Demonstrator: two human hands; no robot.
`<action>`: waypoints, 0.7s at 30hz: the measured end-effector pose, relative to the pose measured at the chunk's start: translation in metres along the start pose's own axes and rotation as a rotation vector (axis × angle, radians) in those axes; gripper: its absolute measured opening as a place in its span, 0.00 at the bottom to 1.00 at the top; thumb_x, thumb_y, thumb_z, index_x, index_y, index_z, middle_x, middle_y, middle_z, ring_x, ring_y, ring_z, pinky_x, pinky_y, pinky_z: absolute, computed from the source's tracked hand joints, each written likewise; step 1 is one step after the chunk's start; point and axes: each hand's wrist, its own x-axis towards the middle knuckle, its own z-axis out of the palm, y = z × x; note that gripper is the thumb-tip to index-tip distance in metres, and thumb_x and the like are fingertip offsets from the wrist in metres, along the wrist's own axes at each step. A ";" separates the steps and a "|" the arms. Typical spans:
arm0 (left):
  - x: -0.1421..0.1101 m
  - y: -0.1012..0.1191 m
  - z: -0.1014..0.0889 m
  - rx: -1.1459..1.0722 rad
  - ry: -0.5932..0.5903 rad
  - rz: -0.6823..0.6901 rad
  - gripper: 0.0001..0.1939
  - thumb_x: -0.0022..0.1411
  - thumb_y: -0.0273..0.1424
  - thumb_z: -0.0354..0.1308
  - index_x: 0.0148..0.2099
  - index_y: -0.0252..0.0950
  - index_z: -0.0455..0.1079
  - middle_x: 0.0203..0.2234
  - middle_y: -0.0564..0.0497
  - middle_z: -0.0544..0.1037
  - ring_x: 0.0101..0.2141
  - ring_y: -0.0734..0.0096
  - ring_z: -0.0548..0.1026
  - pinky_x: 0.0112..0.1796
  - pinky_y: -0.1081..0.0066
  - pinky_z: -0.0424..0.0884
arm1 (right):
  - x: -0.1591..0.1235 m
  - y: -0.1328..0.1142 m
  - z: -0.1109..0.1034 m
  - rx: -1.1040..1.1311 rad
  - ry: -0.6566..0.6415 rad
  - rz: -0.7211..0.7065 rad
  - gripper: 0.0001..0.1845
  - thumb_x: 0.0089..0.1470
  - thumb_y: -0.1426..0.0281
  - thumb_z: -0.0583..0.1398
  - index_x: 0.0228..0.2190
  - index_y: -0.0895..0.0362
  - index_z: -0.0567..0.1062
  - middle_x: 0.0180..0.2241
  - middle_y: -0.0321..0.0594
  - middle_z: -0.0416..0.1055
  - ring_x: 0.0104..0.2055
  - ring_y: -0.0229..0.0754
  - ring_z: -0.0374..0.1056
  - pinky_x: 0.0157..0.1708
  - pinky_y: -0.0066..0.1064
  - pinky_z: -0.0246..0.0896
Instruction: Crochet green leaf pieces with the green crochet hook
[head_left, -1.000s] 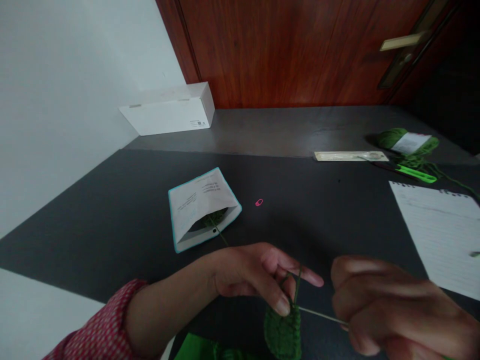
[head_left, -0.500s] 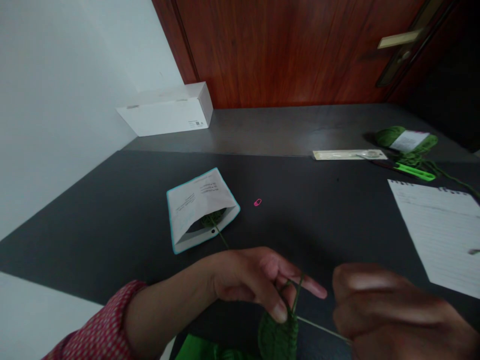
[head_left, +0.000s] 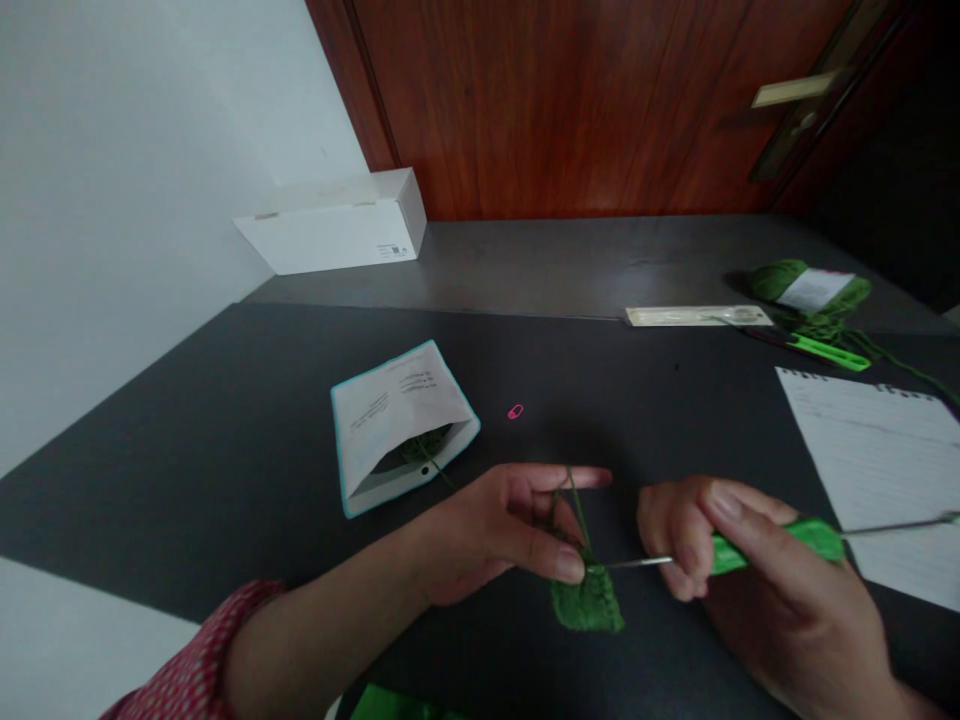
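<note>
My left hand (head_left: 517, 530) pinches the upper edge of a small green crochet piece (head_left: 589, 602) between thumb and fingers. Its index finger is stretched out to the right, with a strand of green yarn (head_left: 576, 500) looped over it and running down to the piece. My right hand (head_left: 757, 570) is closed around the green handle of a crochet hook (head_left: 814, 540). The hook's metal shaft points left, its tip at the top edge of the piece by my left thumb. A second metal end sticks out of the handle to the right.
A white pouch with a blue rim (head_left: 405, 410) holds green yarn, a strand trailing out. Beside it lies a pink stitch marker (head_left: 515, 411). Further off are a white box (head_left: 337, 225), a long pale packet (head_left: 697, 316), a green-handled tool (head_left: 829, 351), a yarn skein (head_left: 814, 285) and a notebook sheet (head_left: 877, 470).
Both hands have risen, and the crochet piece with them, tilting. My right hand has turned, so the hook's green handle now shows.
</note>
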 end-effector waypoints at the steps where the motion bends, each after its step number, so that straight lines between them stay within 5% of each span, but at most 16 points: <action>1: -0.001 0.000 0.001 -0.009 0.023 0.041 0.38 0.45 0.21 0.70 0.60 0.34 0.66 0.29 0.53 0.78 0.30 0.76 0.74 0.39 0.72 0.68 | 0.002 0.002 0.002 0.033 0.026 0.018 0.23 0.64 0.63 0.52 0.21 0.56 0.75 0.18 0.37 0.68 0.23 0.38 0.62 0.25 0.29 0.57; 5: -0.003 0.001 0.005 0.005 0.079 0.103 0.42 0.46 0.20 0.70 0.63 0.35 0.61 0.31 0.54 0.76 0.30 0.78 0.73 0.36 0.74 0.67 | 0.006 0.006 0.006 0.120 0.078 0.099 0.21 0.63 0.63 0.53 0.21 0.56 0.74 0.19 0.36 0.67 0.23 0.36 0.60 0.24 0.26 0.59; 13: -0.004 0.004 0.003 -0.047 0.066 -0.002 0.49 0.42 0.17 0.71 0.65 0.34 0.57 0.30 0.54 0.78 0.29 0.77 0.75 0.33 0.74 0.67 | 0.006 0.008 0.008 0.116 0.095 0.131 0.21 0.62 0.63 0.53 0.21 0.56 0.74 0.19 0.37 0.67 0.22 0.37 0.61 0.22 0.27 0.61; 21: 0.002 -0.004 -0.015 -0.126 -0.219 -0.283 0.52 0.35 0.14 0.71 0.64 0.32 0.57 0.29 0.55 0.81 0.29 0.75 0.77 0.31 0.76 0.68 | -0.005 -0.004 -0.007 -0.232 -0.244 -0.094 0.20 0.65 0.59 0.51 0.29 0.54 0.76 0.24 0.38 0.71 0.29 0.40 0.67 0.30 0.32 0.61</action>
